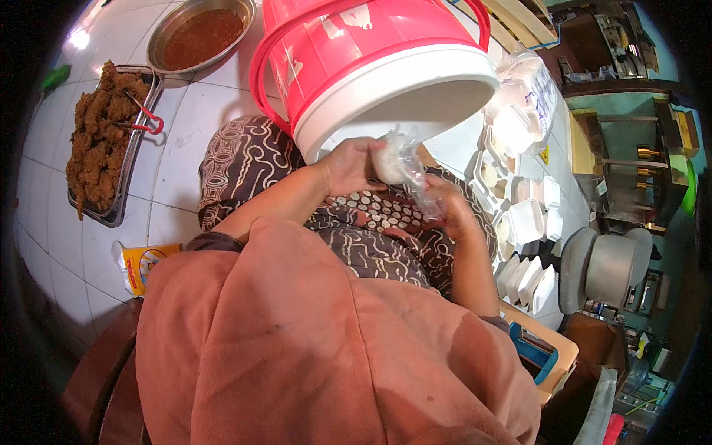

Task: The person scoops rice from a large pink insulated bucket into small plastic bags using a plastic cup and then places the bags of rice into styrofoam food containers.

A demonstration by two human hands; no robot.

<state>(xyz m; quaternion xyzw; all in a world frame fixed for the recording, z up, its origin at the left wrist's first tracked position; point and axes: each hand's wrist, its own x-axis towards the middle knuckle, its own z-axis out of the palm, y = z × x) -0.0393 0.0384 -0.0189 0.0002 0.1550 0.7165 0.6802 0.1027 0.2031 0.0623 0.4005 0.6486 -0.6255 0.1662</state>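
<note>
In front of my lap I hold a small clear plastic bag (392,161) with a white lump in it, probably rice. My left hand (349,167) cups the filled end. The loose end of the plastic is pinched in my right hand (451,204). Just beyond my hands, a large red and white plastic tub (384,67) with a red handle leans its wide mouth towards me. The inside that shows is white; its deeper contents are hidden. Patterned dark cloth (250,167) covers my legs below the bag.
On the tiled floor at left are a metal tray (133,161) of fried food (103,150), red-handled tongs (149,123), a steel bowl (194,61) of reddish sauce and a yellow packet (146,266). White foam boxes (525,221), some holding food, and a grey pot (609,270) are at right.
</note>
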